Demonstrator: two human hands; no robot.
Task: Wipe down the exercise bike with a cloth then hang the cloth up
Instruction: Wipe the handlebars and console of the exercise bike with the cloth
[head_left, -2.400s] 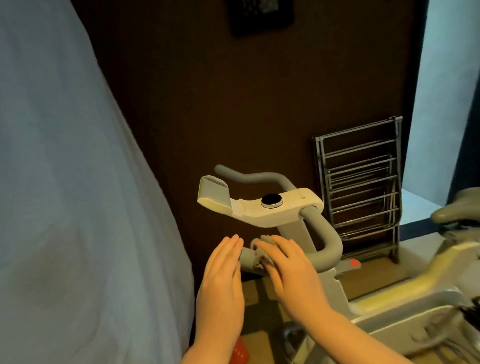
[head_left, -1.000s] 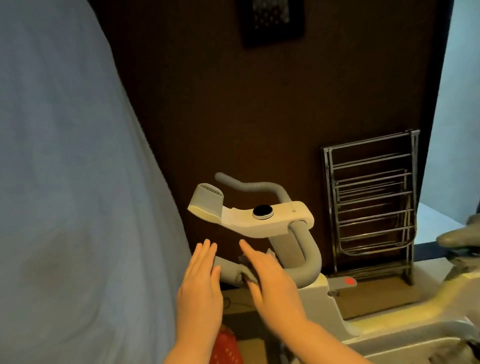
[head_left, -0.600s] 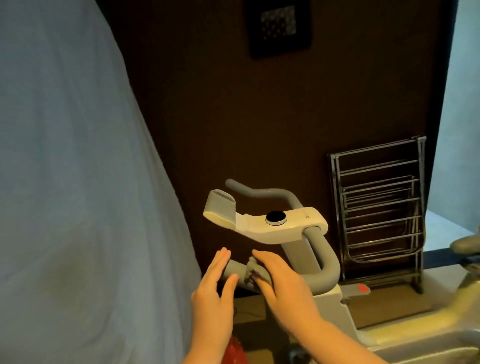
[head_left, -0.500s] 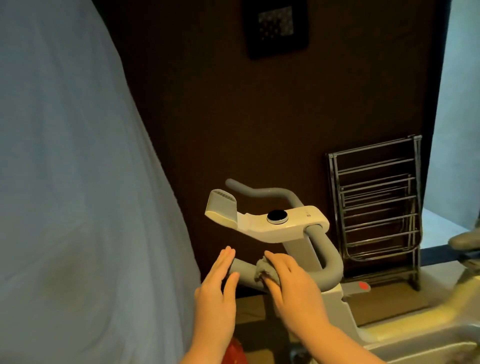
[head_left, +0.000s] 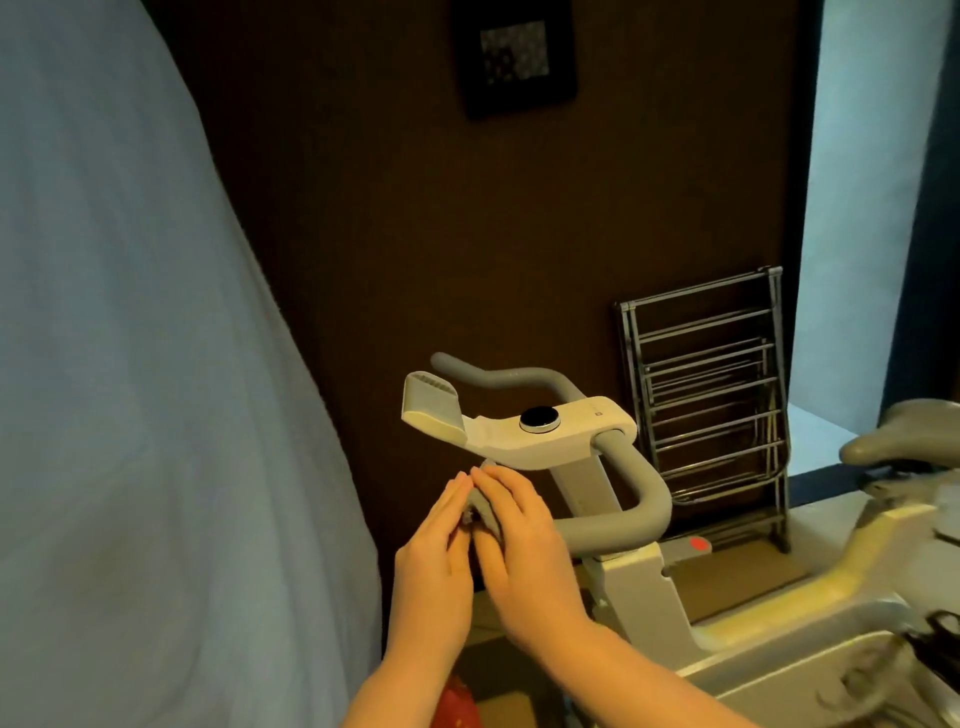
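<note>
Both hands are met at the near handlebar (head_left: 597, 527) tip: the right hand (head_left: 519, 551) is curled over the grey cloth (head_left: 484, 512), the left hand (head_left: 434, 561) laid flat beside it. From there the bar's long axis runs rightward toward the white console (head_left: 540, 434).

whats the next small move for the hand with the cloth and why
Probably slide the right hand and cloth back along the near handlebar toward its bend: the cloth sits at the bar's tip by the left hand, and the bend is uncovered.
</note>
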